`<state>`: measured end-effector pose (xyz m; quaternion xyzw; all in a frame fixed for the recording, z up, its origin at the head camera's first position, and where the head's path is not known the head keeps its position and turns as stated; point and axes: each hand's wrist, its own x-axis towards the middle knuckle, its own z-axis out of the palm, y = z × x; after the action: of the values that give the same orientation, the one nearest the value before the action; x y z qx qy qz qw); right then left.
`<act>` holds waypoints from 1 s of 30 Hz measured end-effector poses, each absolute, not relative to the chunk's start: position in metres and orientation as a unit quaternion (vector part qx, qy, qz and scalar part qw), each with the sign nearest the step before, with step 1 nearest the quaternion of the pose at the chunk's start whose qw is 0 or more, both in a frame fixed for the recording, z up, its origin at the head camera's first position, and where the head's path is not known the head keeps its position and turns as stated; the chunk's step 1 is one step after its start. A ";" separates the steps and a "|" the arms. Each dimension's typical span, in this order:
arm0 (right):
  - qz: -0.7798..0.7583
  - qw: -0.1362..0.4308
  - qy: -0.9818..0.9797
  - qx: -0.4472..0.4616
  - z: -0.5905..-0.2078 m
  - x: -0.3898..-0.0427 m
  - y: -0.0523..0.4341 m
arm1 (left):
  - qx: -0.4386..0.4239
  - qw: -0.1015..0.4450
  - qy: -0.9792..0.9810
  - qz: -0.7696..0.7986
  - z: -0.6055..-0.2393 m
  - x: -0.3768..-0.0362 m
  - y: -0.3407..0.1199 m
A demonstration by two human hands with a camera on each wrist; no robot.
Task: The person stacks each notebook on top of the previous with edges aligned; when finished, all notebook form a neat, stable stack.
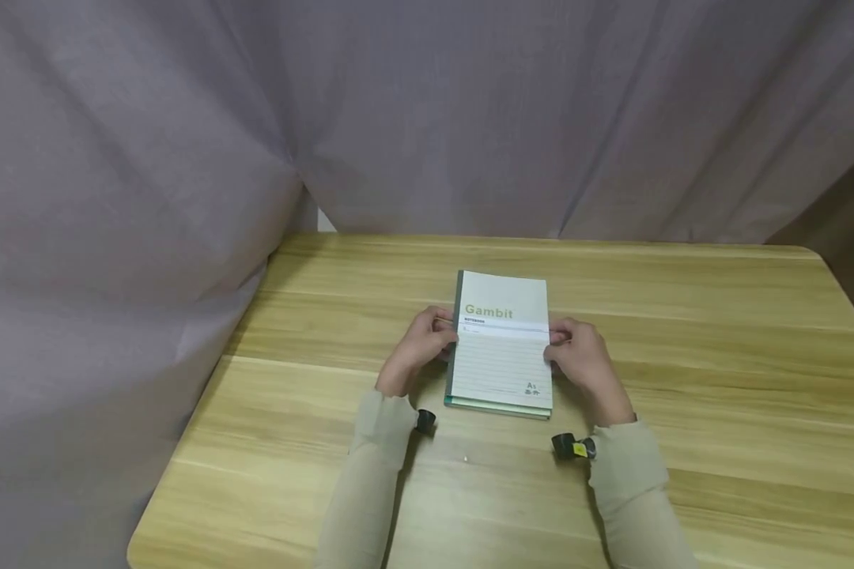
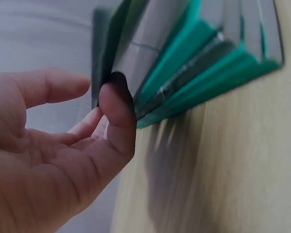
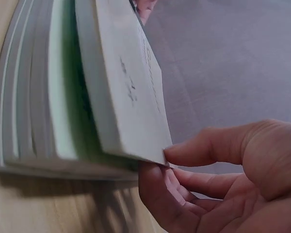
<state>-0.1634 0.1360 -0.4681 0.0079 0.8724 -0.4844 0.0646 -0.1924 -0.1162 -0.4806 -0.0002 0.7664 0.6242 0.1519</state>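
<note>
A pale green notebook (image 1: 501, 348) printed "Gambit" lies on top of a stack of several notebooks (image 3: 34, 97) with green spines (image 2: 199, 82), in the middle of a wooden table (image 1: 683, 356). My left hand (image 1: 443, 336) pinches its spine edge, the thumb (image 2: 117, 111) against the cover. My right hand (image 1: 558, 344) pinches the opposite edge, fingers (image 3: 155, 189) under it and thumb on top. In the right wrist view the top notebook (image 3: 131, 97) stands raised a little off the ones below.
A grey curtain (image 1: 114, 197) hangs behind and to the left of the table. The table's rounded front left corner (image 1: 138, 549) and right edge (image 1: 847, 300) are in view. Small wrist cameras (image 1: 572, 447) sit on both sleeves.
</note>
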 end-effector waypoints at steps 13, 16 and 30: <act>-0.480 0.096 0.872 0.017 -0.468 -0.159 0.137 | 0.046 0.120 0.831 0.542 -0.479 -0.185 -0.118; -0.481 0.106 0.870 0.022 -0.468 -0.158 0.137 | 0.056 0.114 0.846 0.518 -0.478 -0.183 -0.117; -0.458 0.113 0.882 0.020 -0.474 -0.156 0.142 | 0.053 0.113 0.873 0.472 -0.482 -0.182 -0.111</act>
<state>-0.1560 0.1416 -0.4741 0.0203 0.8815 -0.4579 0.1131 -0.1820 -0.1114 -0.4821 0.0529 0.8726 0.4724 0.1128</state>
